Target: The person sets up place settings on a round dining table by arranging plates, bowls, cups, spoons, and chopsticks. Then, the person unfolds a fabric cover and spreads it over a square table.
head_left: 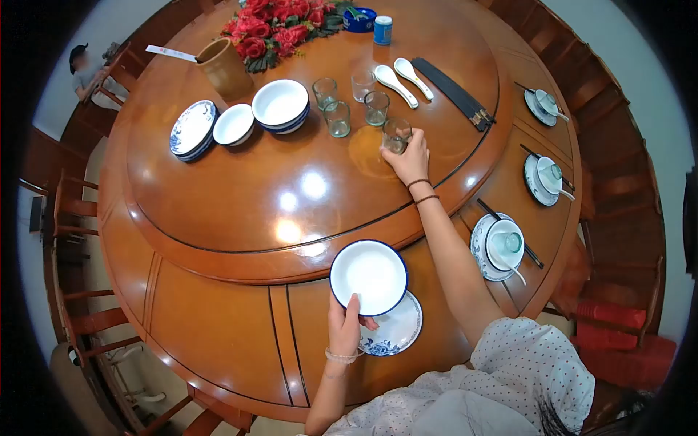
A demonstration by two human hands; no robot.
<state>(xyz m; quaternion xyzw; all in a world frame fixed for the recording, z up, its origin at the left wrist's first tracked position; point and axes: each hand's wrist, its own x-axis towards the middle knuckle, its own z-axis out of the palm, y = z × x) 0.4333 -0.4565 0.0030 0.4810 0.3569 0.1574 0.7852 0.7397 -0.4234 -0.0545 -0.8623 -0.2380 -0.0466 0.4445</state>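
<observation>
My left hand [346, 328] grips a white bowl with a blue rim [369, 277], thumb over its near edge. Below the bowl, a plate with blue flowers [396, 330] lies on the table, partly covered. My right hand [409, 157] reaches onto the raised round turntable, fingers wrapped round a clear glass [397, 135]. Several more glasses [337, 120] stand close to it. Two white spoons [396, 86] and a bundle of black chopsticks [456, 93] lie beyond. Left of the glasses are stacked large bowls [281, 105], small bowls [234, 124] and patterned plates [194, 129].
Red flowers [273, 30], a brown pot [225, 69], a blue ashtray [359, 19] and a small blue canister [383, 30] stand at the back. Place settings [497, 247] line the table's right side. Chairs [94, 330] surround it; a person [91, 80] sits far left.
</observation>
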